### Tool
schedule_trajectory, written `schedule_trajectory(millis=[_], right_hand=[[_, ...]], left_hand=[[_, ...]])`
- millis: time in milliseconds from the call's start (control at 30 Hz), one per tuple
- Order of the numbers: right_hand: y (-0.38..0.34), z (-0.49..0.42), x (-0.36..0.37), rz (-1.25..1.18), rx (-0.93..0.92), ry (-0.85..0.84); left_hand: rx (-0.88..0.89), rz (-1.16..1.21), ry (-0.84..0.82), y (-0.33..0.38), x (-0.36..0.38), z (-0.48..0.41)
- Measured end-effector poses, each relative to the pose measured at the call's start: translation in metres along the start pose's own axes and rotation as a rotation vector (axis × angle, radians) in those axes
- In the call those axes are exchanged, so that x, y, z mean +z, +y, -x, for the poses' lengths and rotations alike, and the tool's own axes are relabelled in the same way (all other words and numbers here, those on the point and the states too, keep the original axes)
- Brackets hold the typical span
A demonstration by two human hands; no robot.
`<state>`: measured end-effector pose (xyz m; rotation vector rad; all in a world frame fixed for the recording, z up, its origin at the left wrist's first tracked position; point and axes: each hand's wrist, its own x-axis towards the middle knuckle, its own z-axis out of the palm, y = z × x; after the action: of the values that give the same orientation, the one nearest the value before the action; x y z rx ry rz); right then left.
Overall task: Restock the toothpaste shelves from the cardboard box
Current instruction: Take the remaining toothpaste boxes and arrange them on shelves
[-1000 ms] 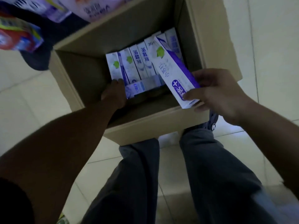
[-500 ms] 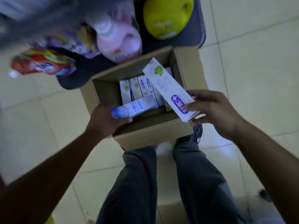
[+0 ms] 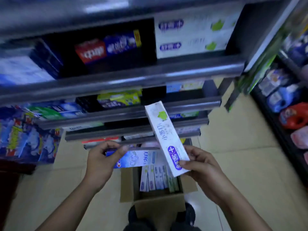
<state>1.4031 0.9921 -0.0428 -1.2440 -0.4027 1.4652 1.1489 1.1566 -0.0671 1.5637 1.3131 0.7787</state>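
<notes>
An open cardboard box [image 3: 160,205] sits on the floor at my feet, with several white toothpaste cartons [image 3: 155,178] standing inside. My left hand [image 3: 101,161] grips a blue-and-white toothpaste carton [image 3: 138,159] lying roughly level above the box. My right hand [image 3: 198,161] holds a white-and-purple toothpaste carton [image 3: 164,135] by its lower end, tilted up toward the shelves. Grey shelves [image 3: 126,80] rise in front of me; matching white cartons [image 3: 191,35] are stacked on the upper right.
Red-and-blue toothpaste cartons [image 3: 106,47] and green ones [image 3: 120,99] fill other shelf levels. Colourful packs [image 3: 28,134] hang at the lower left. Detergent bottles and pouches [image 3: 290,114] line a rack on the right. Tiled floor surrounds the box.
The view swung up from the box to the shelves. Both hands lifted their cartons out and above the box; the left hand's blue carton left the box.
</notes>
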Motion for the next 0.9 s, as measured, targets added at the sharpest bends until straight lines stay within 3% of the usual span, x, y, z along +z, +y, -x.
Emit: schedule_trajectory(millis=[100,233,433,667,800,900], right_hand=[[-0.032,0.024,0.046,-0.069,-0.070,-0.077],[-0.068,0.042,0.107,-0.020,-0.210,-0.118],[-0.116,0.044,0.177,-0.113,-0.391,-0.121],[-0.158,0.049,0.231,-0.056,-0.563,-0.130],[-0.201,0.057,0.231,-0.080,-0.705,0.013],[-0.228,0.059,0.221,-0.137,-0.865,0.024]], left_hand=[[0.176,-0.036,-0.048,0.072,-0.023,0.001],[0.341,-0.225,-0.285,0.151,-0.064,0.006],[0.434,-0.317,-0.514,0.219,-0.119,0.014],[0.458,-0.187,-0.370,0.265,-0.161,0.015],[0.496,-0.130,-0.338,0.286,-0.194,0.013],[0.512,-0.120,-0.326,0.298,-0.214,0.007]])
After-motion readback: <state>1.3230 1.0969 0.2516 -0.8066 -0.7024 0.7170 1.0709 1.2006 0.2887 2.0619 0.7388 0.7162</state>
